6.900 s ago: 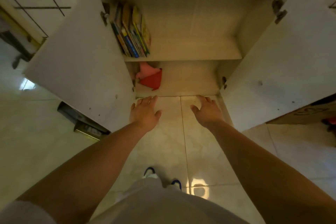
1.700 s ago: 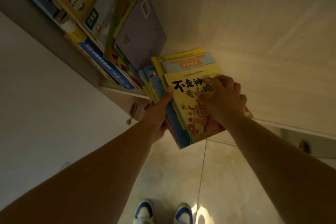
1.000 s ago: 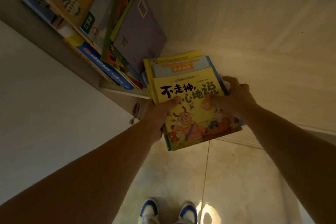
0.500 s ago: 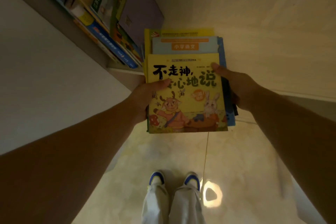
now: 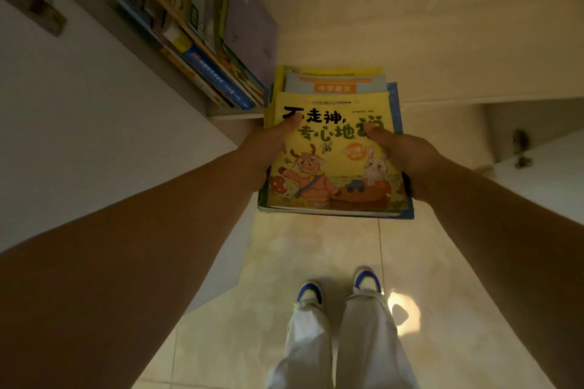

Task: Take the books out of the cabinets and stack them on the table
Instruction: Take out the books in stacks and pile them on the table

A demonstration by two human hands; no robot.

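Note:
A stack of thin books (image 5: 335, 155) lies flat between both hands, a yellow cartoon cover with a pig and a rabbit on top. My left hand (image 5: 268, 151) grips the stack's left edge, thumb on the cover. My right hand (image 5: 401, 155) grips the right edge the same way. The stack's far end sits over the front edge of the cabinet shelf (image 5: 474, 85). Several more books (image 5: 208, 31) lean upright at the shelf's left end, a purple cover facing out.
The open left cabinet door (image 5: 79, 123) stands close beside my left arm, and the open right door (image 5: 550, 174) is at the right edge. Below is a tiled floor (image 5: 284, 278) with my legs and blue-and-white shoes (image 5: 338, 290).
The stack went from tilted on the shelf to flat and squared in both hands. It has slid out toward me past the shelf edge, and my right thumb now rests on the cover.

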